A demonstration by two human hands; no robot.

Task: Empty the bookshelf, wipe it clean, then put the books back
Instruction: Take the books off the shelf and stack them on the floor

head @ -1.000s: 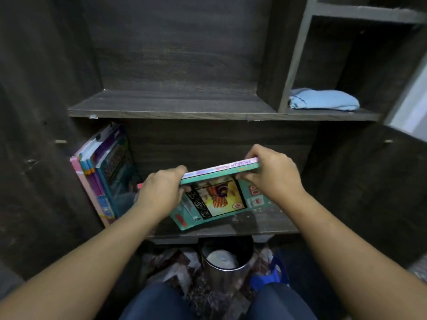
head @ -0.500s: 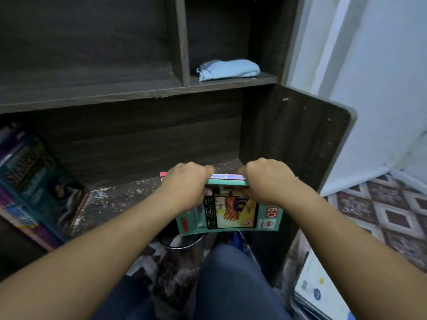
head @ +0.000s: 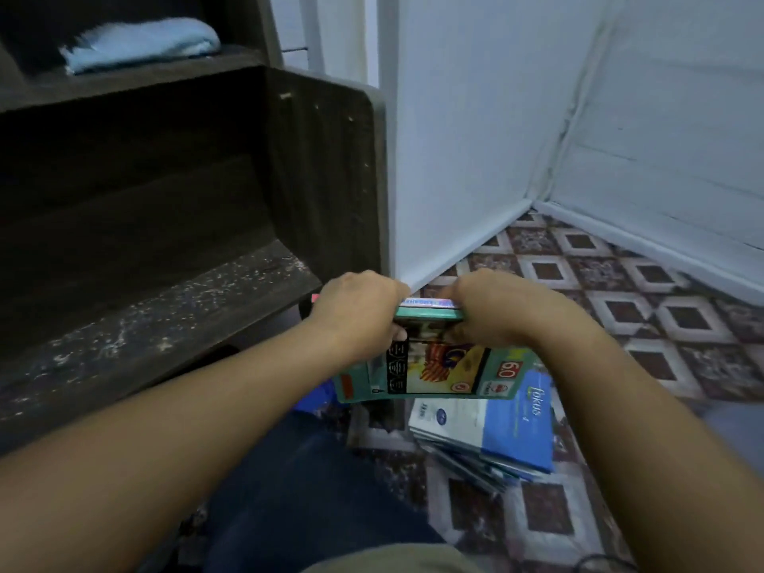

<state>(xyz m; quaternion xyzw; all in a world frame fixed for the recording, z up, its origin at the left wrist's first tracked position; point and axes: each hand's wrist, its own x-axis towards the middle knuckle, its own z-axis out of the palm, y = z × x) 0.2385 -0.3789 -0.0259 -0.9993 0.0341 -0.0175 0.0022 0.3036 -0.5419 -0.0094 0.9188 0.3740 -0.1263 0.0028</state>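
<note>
My left hand (head: 357,310) and my right hand (head: 500,308) both grip the top edge of a few teal-covered books (head: 438,372), held upright in the air to the right of the dark wooden bookshelf (head: 322,167). The books hang just above a stack of books (head: 492,432) lying on the tiled floor, topped by a white and blue cover. The lower shelf board (head: 165,320) is bare and dusty, speckled with pale dirt. A folded light blue cloth (head: 140,43) lies in the upper right compartment.
A white wall corner (head: 533,196) rises close behind the floor stack. Patterned brown and white floor tiles (head: 645,308) spread to the right. My knees in dark trousers (head: 297,481) are below the hands.
Both hands have carried the teal books out of the lower shelf and rightward, over the floor stack. The view has swung right, so the leaning books at the left are out of sight.
</note>
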